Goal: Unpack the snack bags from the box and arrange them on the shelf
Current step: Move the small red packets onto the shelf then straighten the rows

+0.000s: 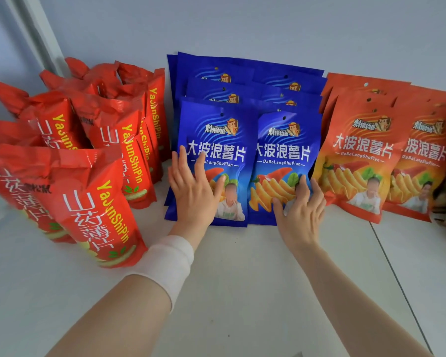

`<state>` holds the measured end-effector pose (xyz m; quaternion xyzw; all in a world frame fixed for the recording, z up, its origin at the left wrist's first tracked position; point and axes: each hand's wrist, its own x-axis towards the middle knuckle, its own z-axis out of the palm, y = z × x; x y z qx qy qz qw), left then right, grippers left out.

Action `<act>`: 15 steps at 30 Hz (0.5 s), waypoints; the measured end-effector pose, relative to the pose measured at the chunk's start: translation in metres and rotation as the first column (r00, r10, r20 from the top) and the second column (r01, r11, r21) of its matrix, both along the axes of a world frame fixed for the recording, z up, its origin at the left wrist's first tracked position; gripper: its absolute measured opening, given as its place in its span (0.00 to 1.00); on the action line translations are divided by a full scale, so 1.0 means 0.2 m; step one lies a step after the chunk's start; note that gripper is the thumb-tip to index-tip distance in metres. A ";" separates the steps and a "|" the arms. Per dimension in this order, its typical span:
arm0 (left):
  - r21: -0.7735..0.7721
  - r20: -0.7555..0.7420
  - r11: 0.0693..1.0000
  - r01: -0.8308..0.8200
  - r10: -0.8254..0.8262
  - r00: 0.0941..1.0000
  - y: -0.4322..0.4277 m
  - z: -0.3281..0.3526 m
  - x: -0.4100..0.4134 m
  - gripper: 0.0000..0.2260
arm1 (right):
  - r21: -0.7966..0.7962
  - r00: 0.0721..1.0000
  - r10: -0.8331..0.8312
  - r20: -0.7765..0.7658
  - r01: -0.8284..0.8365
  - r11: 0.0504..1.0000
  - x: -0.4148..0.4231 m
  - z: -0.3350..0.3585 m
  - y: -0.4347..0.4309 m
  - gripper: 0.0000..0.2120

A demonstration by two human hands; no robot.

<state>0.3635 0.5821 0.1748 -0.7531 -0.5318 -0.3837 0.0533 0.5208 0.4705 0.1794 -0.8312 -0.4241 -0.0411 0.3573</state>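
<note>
I see two front blue snack bags standing side by side near the middle of the white shelf (242, 279), leaning on more blue bags behind. My left hand (193, 191) lies flat, fingers spread, on the left front blue bag (214, 140), gripping nothing. My right hand (300, 210) presses the right front blue bag (283, 150) with fingers bent on its lower corner. Red bags (93, 191) crowd the shelf's left side; orange bags (358, 155) stand toward its right edge.
</note>
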 end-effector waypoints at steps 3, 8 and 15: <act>-0.010 -0.013 1.000 0.015 -0.015 1.000 -0.02 0.01 -0.01 0.28 | -0.025 1.000 -0.019 0.020 0.020 0.999 -0.01 0.01 -0.01 0.34; -0.091 -0.037 0.994 0.063 -0.066 0.997 -0.02 0.03 0.00 0.28 | -0.077 0.996 0.019 0.082 -0.013 0.997 -0.02 0.04 -0.04 0.33; -0.142 -0.068 0.989 0.052 -0.062 0.996 -0.02 0.04 0.00 0.28 | -0.192 0.994 0.068 0.088 -0.050 0.980 -0.03 0.05 -0.10 0.38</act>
